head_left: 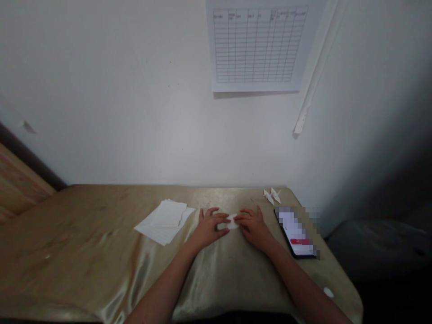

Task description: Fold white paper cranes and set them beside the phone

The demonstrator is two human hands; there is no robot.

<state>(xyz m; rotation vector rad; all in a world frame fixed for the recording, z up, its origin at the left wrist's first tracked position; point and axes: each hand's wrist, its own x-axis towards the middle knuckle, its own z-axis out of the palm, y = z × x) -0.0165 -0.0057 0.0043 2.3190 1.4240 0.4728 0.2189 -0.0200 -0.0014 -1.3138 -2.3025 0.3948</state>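
A small piece of white paper (233,222) lies between my two hands, close to the cloth-covered tabletop. My left hand (211,228) has its thumb and index finger at the paper's left side, with the other fingers loosely spread. On the right side, the fingertips of my right hand (254,226) press on the same paper, and they hide part of it. Its folds are too small to make out. To the left of my left hand is a stack of white paper sheets (162,222), the top one with a torn-looking edge.
Two folded paper cranes (272,196) sit at the back right. A phone (297,233) with its screen lit lies right of my right hand. A small white item (328,292) rests near the right edge. A white wall with a printed table sheet (256,49) stands behind.
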